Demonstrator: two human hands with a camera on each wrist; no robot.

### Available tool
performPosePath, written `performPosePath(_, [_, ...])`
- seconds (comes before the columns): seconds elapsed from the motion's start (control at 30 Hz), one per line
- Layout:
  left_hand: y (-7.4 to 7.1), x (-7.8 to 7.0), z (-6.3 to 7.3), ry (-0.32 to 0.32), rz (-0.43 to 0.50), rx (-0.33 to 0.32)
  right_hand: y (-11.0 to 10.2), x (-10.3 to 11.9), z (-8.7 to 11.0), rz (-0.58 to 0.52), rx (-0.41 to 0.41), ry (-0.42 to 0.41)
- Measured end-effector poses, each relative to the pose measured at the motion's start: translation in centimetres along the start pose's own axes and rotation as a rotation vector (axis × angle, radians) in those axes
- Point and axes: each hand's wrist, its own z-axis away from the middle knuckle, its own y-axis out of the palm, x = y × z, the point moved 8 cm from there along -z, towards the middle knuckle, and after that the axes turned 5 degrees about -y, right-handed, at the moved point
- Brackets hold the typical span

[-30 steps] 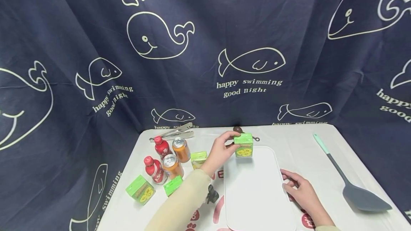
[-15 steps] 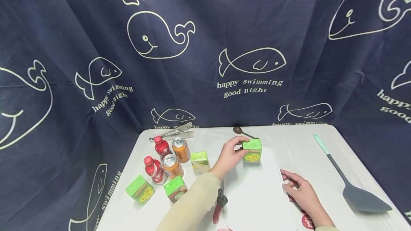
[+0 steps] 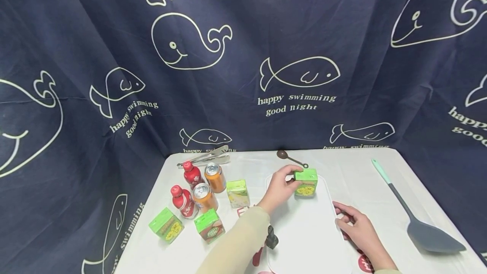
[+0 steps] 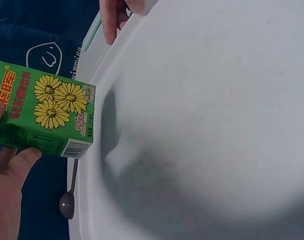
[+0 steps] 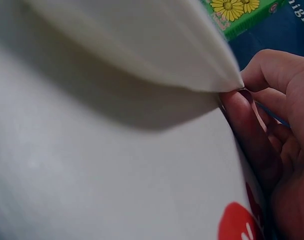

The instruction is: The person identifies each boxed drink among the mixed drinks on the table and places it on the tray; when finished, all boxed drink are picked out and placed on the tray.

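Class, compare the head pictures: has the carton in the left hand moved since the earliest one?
Yes. Against the tray, the carton in the left hand has moved right and slightly down the picture.

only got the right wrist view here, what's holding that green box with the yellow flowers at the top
Observer: The left hand grips the green box from its left side, over the far part of the white tray.

Operator: ok and what's on the table out to the right of my hand

Observer: A spatula with a mint handle end lies on the table, to the right of the right hand.
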Motion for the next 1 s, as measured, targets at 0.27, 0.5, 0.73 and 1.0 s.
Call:
performPosePath(0.27, [0.7, 0.7, 0.2, -0.029, -0.012, -0.008, 0.1, 0.2, 0.1, -0.037, 0.0, -0.004])
performPosePath(0.5, [1.3, 1.1, 0.4, -0.06, 0.016, 0.007, 0.1, 0.4, 0.1, -0.041, 0.001, -0.007])
performPosePath(0.73, [1.7, 1.9, 0.5, -0.083, 0.021, 0.008, 0.1, 0.5, 0.2, -0.037, 0.001, -0.007])
performPosePath(1.0, [2.1, 2.0, 0.4, -0.072, 0.045, 0.007, 0.0, 0.3, 0.0, -0.029, -0.006, -0.018])
